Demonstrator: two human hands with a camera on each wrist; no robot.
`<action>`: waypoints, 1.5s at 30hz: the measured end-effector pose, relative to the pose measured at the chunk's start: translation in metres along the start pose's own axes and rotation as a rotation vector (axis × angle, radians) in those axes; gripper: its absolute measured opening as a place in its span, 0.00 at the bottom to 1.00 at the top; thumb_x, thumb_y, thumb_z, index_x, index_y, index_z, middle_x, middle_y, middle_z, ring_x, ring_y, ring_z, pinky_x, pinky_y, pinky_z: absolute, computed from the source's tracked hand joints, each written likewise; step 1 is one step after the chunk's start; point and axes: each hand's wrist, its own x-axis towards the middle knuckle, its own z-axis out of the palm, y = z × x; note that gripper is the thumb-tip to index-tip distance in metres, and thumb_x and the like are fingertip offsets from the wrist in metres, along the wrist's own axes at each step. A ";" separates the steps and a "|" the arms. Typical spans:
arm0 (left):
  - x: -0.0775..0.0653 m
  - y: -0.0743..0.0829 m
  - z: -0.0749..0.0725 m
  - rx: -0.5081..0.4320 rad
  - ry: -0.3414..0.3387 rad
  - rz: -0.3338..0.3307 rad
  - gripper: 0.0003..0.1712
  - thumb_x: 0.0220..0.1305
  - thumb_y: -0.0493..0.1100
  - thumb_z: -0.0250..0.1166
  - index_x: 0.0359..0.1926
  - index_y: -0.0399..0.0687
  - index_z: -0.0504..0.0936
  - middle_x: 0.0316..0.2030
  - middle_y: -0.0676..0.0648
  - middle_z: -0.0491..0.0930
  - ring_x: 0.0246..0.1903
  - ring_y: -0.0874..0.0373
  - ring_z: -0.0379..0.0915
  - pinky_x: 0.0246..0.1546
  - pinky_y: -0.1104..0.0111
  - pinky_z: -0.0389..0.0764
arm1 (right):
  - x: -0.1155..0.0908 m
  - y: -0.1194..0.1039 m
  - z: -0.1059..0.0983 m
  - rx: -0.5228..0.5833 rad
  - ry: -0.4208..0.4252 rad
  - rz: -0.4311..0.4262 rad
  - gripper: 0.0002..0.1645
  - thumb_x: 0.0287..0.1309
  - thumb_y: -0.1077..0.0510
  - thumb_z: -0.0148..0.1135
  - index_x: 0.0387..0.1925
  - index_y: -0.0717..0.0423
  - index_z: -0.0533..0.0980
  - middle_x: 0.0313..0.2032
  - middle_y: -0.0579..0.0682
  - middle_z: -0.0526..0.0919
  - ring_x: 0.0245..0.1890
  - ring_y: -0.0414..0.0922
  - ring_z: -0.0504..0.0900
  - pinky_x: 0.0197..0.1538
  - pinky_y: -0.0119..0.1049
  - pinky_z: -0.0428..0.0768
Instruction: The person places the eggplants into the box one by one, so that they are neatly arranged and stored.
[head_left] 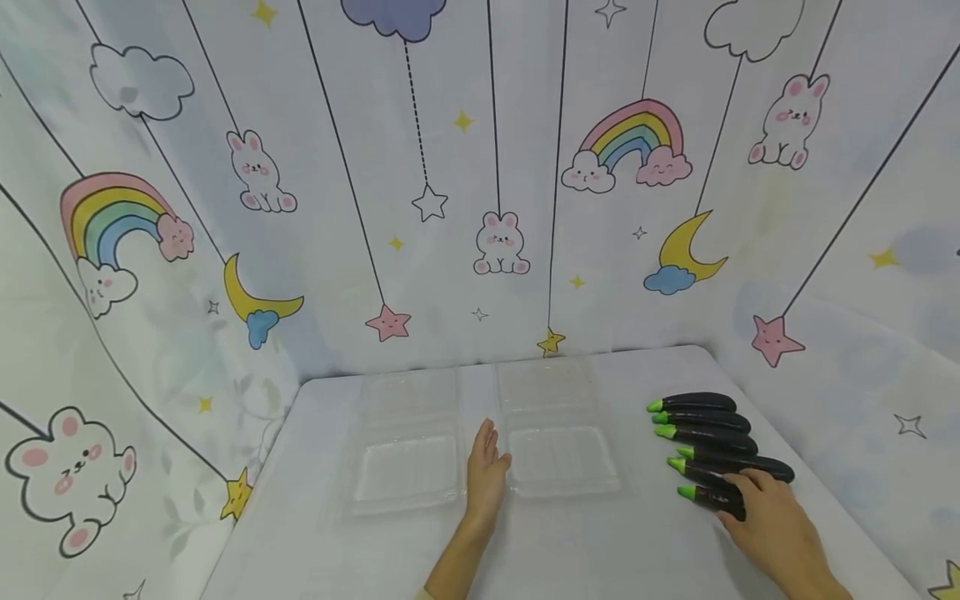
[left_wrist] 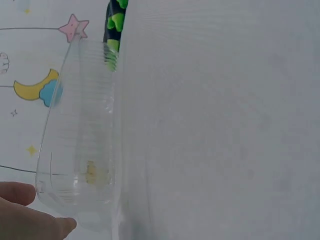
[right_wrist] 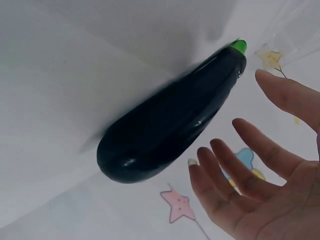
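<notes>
Several dark eggplants with green stem ends lie in a row at the table's right side. My right hand (head_left: 780, 525) reaches over the nearest eggplant (head_left: 712, 500). In the right wrist view, its fingers (right_wrist: 272, 152) are spread and loosely bent beside one eggplant (right_wrist: 170, 112), with a gap between. My left hand (head_left: 486, 479) stands between two clear plastic boxes, fingers straight and pointing away, thumb toward the right box (head_left: 566, 490). Seen from the left wrist, the fingertips (left_wrist: 67, 225) are right at a box's clear end (left_wrist: 45, 187). The left box (head_left: 405, 504) lies beside that hand.
Both boxes have their lids folded back toward the rear table edge. The white table (head_left: 315, 467) meets a cloth backdrop (head_left: 337, 208) printed with rabbits, rainbows and stars at the back and sides. A dark strip with green shapes (left_wrist: 116, 22) shows behind the box.
</notes>
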 end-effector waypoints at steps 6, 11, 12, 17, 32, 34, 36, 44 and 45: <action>0.001 -0.002 0.005 -0.098 0.040 -0.020 0.43 0.68 0.25 0.52 0.82 0.38 0.50 0.81 0.36 0.49 0.80 0.38 0.46 0.79 0.51 0.55 | -0.003 0.003 0.001 0.008 -0.003 0.031 0.34 0.44 0.58 0.82 0.51 0.73 0.80 0.50 0.77 0.75 0.51 0.75 0.74 0.50 0.74 0.76; 0.004 -0.007 0.006 -0.175 0.051 -0.052 0.44 0.67 0.22 0.50 0.82 0.38 0.49 0.81 0.34 0.47 0.80 0.36 0.45 0.78 0.50 0.57 | -0.004 0.011 0.004 0.008 -0.011 0.022 0.32 0.44 0.59 0.81 0.50 0.73 0.80 0.49 0.77 0.76 0.51 0.75 0.74 0.50 0.74 0.77; 0.004 -0.009 0.006 -0.192 0.051 -0.055 0.44 0.67 0.22 0.50 0.82 0.37 0.49 0.81 0.34 0.47 0.80 0.36 0.45 0.78 0.50 0.57 | -0.004 0.012 0.004 0.007 -0.013 0.022 0.32 0.44 0.59 0.81 0.50 0.73 0.81 0.48 0.77 0.77 0.51 0.75 0.74 0.50 0.74 0.77; 0.005 -0.013 0.006 -0.260 0.046 -0.055 0.42 0.69 0.20 0.48 0.81 0.36 0.49 0.81 0.34 0.47 0.80 0.38 0.46 0.78 0.53 0.56 | -0.004 0.017 0.006 0.007 -0.021 0.022 0.31 0.44 0.60 0.81 0.49 0.71 0.81 0.47 0.75 0.78 0.50 0.74 0.76 0.48 0.73 0.78; 0.006 -0.019 0.000 -0.471 0.023 -0.043 0.45 0.63 0.16 0.42 0.81 0.33 0.48 0.81 0.33 0.46 0.80 0.39 0.44 0.79 0.57 0.52 | 0.002 0.020 0.008 -0.016 -0.150 0.057 0.28 0.44 0.63 0.79 0.49 0.68 0.82 0.45 0.71 0.81 0.49 0.73 0.78 0.46 0.70 0.80; 0.006 -0.019 0.000 -0.483 0.021 -0.050 0.45 0.63 0.17 0.42 0.81 0.33 0.48 0.81 0.33 0.46 0.80 0.40 0.44 0.79 0.57 0.52 | 0.003 0.019 0.008 -0.014 -0.151 0.062 0.28 0.44 0.63 0.79 0.50 0.68 0.82 0.46 0.72 0.81 0.49 0.74 0.77 0.46 0.71 0.80; 0.006 -0.020 -0.001 -0.493 0.017 -0.045 0.45 0.63 0.16 0.42 0.81 0.33 0.47 0.81 0.33 0.45 0.81 0.40 0.43 0.79 0.57 0.52 | 0.003 0.018 0.009 -0.013 -0.149 0.059 0.28 0.44 0.62 0.80 0.50 0.68 0.82 0.47 0.72 0.81 0.50 0.74 0.77 0.46 0.71 0.79; 0.006 -0.020 -0.002 -0.534 0.026 -0.058 0.46 0.61 0.15 0.42 0.81 0.31 0.47 0.81 0.33 0.45 0.81 0.40 0.43 0.79 0.58 0.52 | 0.009 0.011 0.008 0.004 -0.133 0.028 0.28 0.47 0.62 0.78 0.51 0.68 0.82 0.49 0.74 0.80 0.51 0.76 0.77 0.47 0.73 0.78; 0.006 -0.020 -0.002 -0.542 0.030 -0.060 0.46 0.61 0.14 0.42 0.81 0.31 0.47 0.81 0.33 0.46 0.81 0.40 0.43 0.79 0.58 0.52 | 0.010 0.010 0.007 0.005 -0.127 0.022 0.28 0.47 0.62 0.78 0.51 0.68 0.82 0.49 0.74 0.80 0.50 0.76 0.77 0.47 0.73 0.78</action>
